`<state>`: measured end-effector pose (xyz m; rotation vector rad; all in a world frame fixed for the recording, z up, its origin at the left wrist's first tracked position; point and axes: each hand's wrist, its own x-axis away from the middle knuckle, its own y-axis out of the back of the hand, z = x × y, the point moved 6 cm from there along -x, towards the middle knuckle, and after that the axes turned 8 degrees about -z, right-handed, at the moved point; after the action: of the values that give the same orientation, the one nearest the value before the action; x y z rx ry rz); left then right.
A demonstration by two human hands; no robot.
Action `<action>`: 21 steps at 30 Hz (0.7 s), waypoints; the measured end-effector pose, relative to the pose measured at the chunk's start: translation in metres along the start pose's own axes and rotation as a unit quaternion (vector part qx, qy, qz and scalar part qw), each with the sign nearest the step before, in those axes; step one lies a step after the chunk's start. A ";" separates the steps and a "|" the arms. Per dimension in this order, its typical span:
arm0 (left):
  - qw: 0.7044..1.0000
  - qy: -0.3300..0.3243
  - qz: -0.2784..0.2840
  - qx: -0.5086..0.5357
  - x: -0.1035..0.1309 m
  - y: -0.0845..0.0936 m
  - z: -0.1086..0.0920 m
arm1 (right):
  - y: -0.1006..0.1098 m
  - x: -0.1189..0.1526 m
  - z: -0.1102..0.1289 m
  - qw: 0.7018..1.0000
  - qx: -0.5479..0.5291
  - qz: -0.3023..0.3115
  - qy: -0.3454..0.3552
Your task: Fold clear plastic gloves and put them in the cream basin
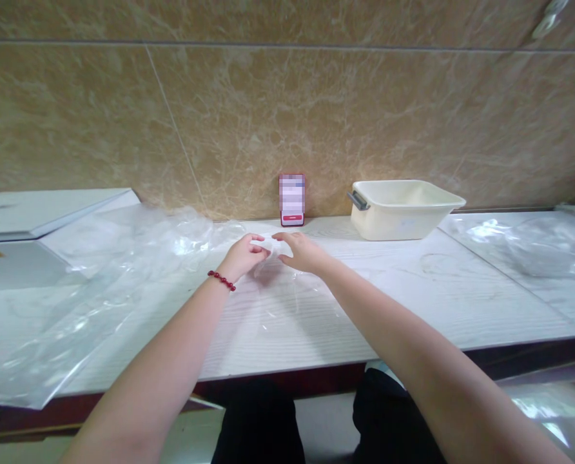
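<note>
My left hand, with a dark red bead bracelet at its wrist, is over the middle of the table. Its thumb and fingers close around a small whitish, see-through thing, too pale against the tabletop for its kind to show. Just right of it, my right hand curves toward the same thing, thumb and fingers apart; I see no firm grip there. Clear plastic film seems to lie on the tabletop below both hands. Beyond them a phone leans upright against the wall, its screen blurred.
A cream plastic bin with a grey handle stands at the back right. Crumpled clear plastic spreads over the left side, beside a white box. More clear plastic lies far right. The white wood-grain table meets a marbled wall.
</note>
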<state>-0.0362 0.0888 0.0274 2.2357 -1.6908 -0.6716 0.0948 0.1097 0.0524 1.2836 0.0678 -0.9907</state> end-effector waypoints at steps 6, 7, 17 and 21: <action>0.999 -0.016 0.025 -0.022 0.000 -0.003 -0.002 | -0.024 0.004 -0.006 0.998 -0.058 -0.004 -0.007; 0.999 -0.015 0.033 -0.019 0.000 -0.003 -0.003 | -0.023 0.005 -0.007 0.998 -0.060 -0.010 -0.005; 0.980 -0.100 0.111 -0.134 0.000 0.010 -0.002 | -0.023 0.009 -0.005 0.998 -0.057 -0.003 0.004; 0.975 -0.127 0.131 -0.127 -0.001 0.005 0.005 | -0.026 0.011 -0.006 0.998 -0.068 -0.010 -0.002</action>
<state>-0.0432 0.0892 0.0254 1.7738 -1.8495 -1.0729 0.0876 0.1099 0.0245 1.1586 0.1439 -0.9894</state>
